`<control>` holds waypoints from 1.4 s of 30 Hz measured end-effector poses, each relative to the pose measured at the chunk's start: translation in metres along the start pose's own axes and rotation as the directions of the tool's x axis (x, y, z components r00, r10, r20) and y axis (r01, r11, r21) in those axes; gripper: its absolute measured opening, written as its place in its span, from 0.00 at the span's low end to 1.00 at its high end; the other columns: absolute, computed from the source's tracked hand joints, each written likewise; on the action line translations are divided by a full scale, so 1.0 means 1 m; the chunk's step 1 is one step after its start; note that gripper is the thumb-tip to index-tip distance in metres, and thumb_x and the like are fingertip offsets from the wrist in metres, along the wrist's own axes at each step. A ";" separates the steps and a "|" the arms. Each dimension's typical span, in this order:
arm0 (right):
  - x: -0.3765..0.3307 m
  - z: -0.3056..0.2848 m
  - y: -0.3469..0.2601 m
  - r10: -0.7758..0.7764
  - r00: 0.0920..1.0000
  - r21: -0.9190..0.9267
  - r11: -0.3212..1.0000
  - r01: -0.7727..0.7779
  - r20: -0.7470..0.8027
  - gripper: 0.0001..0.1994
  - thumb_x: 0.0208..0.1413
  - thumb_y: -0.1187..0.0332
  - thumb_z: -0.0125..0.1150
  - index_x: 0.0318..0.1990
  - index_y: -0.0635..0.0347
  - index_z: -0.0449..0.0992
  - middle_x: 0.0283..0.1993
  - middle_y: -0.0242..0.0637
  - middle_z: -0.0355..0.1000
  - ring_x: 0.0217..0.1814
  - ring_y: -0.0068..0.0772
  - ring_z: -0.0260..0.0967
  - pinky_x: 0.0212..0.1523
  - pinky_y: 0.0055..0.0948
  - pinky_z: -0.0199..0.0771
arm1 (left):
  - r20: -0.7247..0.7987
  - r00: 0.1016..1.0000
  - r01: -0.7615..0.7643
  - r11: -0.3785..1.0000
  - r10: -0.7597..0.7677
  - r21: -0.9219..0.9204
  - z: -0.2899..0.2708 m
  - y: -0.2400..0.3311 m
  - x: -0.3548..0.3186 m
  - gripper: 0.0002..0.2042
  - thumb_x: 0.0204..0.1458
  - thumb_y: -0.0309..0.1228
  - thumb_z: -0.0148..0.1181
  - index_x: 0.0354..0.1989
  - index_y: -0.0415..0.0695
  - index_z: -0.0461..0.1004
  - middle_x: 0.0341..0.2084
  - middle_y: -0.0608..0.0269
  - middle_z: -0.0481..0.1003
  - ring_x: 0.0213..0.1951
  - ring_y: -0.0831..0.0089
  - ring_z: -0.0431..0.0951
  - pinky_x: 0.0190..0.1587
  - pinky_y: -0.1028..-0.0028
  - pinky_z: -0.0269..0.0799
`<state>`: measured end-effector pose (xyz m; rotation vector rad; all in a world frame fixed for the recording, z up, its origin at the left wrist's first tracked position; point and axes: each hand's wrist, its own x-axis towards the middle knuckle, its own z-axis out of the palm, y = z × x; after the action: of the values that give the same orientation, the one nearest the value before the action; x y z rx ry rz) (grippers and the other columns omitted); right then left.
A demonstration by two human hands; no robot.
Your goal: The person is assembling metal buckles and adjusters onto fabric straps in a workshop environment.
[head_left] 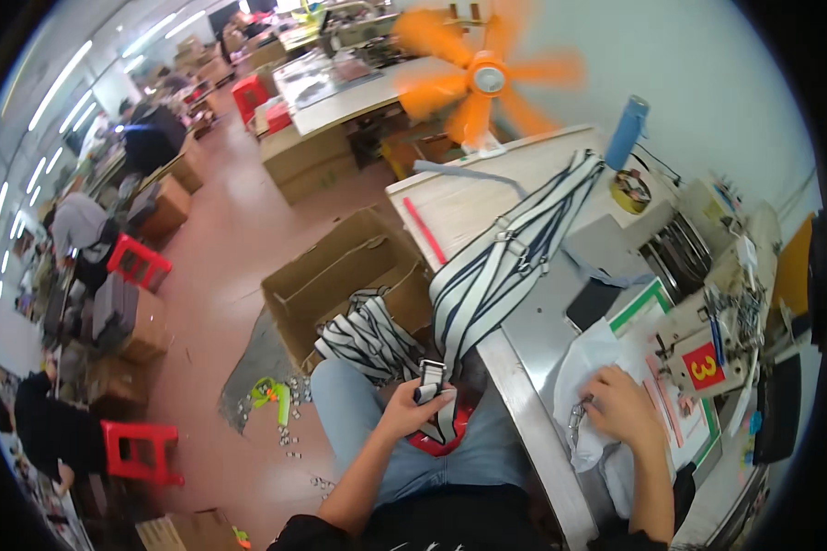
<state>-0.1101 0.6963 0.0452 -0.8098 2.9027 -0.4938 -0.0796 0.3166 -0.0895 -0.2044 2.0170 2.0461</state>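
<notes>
Over my lap, my left hand [417, 410] is closed around a white-and-dark striped webbing strap [446, 424], and a metal buckle [433, 372] sticks up from its fingers. At the table on the right, my right hand [623, 404] reaches into a white plastic bag [586, 358] with its fingers curled down beside small metal pieces [575, 424]. What those fingertips grip, if anything, is hidden. A long bundle of striped straps [496, 266] with metal buckles lies across the tabletop and hangs over its edge. More striped webbing [369, 335] is heaped by my knee.
An open cardboard box [317, 275] stands left of the table. A sewing machine [698, 354] is at the right, near a dark phone-like slab [594, 303]. An orange fan [487, 78] spins behind the table. Red stools [142, 455] and several people are at the left.
</notes>
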 end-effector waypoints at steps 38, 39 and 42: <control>0.086 0.096 -0.092 -0.081 0.995 0.924 0.381 -0.028 0.064 0.07 0.61 0.78 0.68 0.44 0.65 0.77 0.46 0.39 0.77 0.45 0.25 0.79 0.47 0.25 0.81 | 0.084 0.951 -0.301 0.953 0.299 0.022 0.008 0.045 -0.023 0.13 0.56 0.26 0.74 0.49 0.42 0.82 0.30 0.74 0.74 0.33 0.84 0.73 0.38 0.79 0.71; 0.085 0.095 -0.091 -0.074 0.996 0.904 0.426 -0.018 0.055 0.06 0.61 0.78 0.67 0.44 0.65 0.77 0.46 0.39 0.76 0.45 0.26 0.79 0.48 0.25 0.79 | 0.087 0.942 -0.329 0.943 0.325 0.040 0.009 0.046 -0.023 0.12 0.56 0.26 0.74 0.48 0.42 0.82 0.30 0.74 0.75 0.33 0.84 0.74 0.38 0.79 0.72; 0.087 0.088 -0.093 -0.067 0.996 0.828 0.553 0.091 -0.065 0.06 0.62 0.76 0.65 0.44 0.65 0.76 0.46 0.40 0.75 0.45 0.29 0.77 0.49 0.27 0.77 | 0.077 0.960 -0.268 0.963 0.269 -0.027 0.013 0.054 -0.025 0.12 0.55 0.26 0.75 0.46 0.41 0.83 0.30 0.71 0.78 0.33 0.82 0.76 0.39 0.77 0.73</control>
<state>-0.1240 0.5516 -0.0068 -0.7297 2.1603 -1.7140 -0.0698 0.3269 -0.0300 0.1565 2.0757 2.1887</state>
